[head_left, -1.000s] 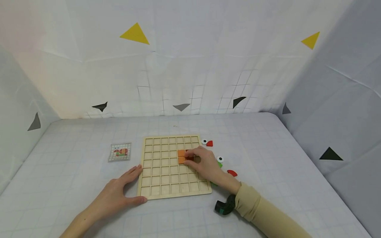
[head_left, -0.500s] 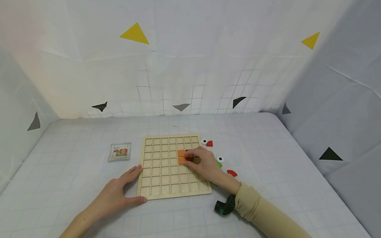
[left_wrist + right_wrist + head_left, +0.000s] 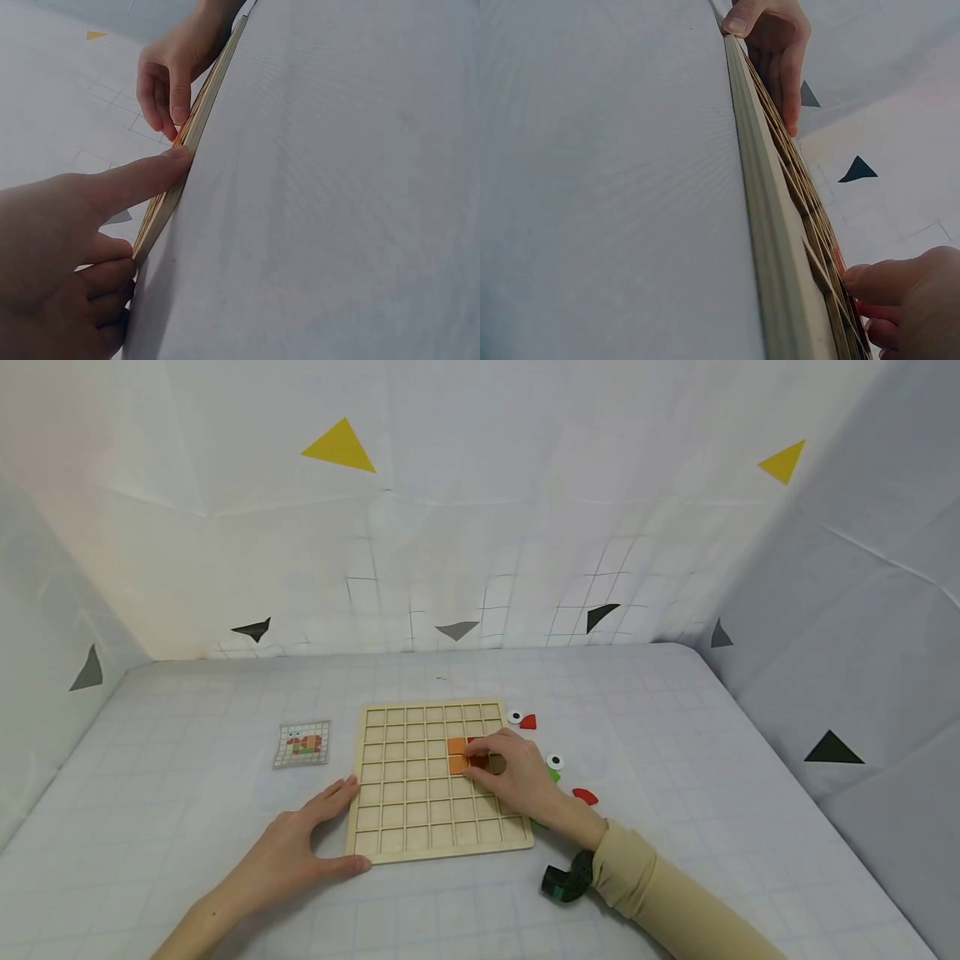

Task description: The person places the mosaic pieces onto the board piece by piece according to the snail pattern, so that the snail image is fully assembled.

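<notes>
A pale wooden grid board [image 3: 405, 793] lies flat on the table. My left hand [image 3: 281, 860] steadies it, fingertips on its left edge and thumb at its near left corner. Two orange square tiles [image 3: 457, 746] sit in cells right of the board's middle. Directly to their right, my right hand [image 3: 521, 772] pinches a red tile [image 3: 477, 762] down at the board between thumb and index finger. Much of that tile is hidden by the fingers. In the right wrist view, the right thumb [image 3: 885, 281] is right at the board's surface.
A small picture card [image 3: 302, 743] lies left of the board. Along its right side are round eye pieces [image 3: 555, 762], red quarter-round pieces [image 3: 585, 796] and a green piece [image 3: 554, 774], partly covered by my right hand. A black wrist device [image 3: 567, 878] sits by the right sleeve [image 3: 637, 877].
</notes>
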The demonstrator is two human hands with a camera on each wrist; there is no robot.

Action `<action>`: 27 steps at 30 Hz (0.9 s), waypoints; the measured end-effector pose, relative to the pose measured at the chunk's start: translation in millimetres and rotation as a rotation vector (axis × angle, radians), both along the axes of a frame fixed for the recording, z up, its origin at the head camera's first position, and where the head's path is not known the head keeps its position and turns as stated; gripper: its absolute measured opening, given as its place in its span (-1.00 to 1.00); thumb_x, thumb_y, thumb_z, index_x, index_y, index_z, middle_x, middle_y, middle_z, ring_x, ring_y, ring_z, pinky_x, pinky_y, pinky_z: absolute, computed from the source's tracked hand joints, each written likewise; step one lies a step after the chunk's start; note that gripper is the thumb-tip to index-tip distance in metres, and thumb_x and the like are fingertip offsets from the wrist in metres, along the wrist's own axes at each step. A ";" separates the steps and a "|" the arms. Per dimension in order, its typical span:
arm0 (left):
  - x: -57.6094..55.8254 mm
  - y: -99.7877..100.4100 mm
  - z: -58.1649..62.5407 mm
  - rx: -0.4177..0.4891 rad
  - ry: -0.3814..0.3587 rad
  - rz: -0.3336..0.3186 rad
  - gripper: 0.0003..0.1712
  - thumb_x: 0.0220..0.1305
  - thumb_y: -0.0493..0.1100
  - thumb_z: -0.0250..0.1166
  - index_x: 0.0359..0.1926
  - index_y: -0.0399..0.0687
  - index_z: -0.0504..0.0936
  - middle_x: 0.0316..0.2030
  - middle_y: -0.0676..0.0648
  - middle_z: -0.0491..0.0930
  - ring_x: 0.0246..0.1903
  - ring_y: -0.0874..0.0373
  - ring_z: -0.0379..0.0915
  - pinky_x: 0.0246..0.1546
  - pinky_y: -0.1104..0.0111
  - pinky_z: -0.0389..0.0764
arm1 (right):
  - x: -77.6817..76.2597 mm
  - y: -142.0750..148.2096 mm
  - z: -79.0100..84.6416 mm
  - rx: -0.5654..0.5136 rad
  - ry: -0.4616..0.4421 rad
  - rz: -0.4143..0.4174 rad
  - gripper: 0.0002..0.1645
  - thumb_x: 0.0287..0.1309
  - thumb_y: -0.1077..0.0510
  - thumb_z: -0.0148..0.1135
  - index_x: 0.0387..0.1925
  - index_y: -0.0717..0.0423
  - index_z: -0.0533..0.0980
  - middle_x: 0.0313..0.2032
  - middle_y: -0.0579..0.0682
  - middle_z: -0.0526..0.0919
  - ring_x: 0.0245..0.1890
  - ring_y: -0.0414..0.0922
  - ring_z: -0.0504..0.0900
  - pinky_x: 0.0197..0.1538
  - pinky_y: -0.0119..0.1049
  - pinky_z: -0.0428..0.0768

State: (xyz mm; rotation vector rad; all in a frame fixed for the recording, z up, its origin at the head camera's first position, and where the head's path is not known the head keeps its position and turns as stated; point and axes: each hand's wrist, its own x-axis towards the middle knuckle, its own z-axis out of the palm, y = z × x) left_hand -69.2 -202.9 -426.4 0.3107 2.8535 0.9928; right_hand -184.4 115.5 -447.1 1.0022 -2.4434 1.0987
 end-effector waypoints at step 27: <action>-1.1 1.0 0.8 -0.005 -0.014 0.010 0.19 -0.12 0.44 0.48 0.50 0.11 0.29 0.49 -0.04 0.24 0.45 -0.17 0.18 0.28 -0.29 0.26 | -39.8 83.2 3.1 0.062 -0.358 -0.364 -0.63 0.22 0.03 0.39 0.07 -0.10 0.63 -0.04 -0.05 0.66 -0.02 -0.06 0.54 0.11 -0.06 0.56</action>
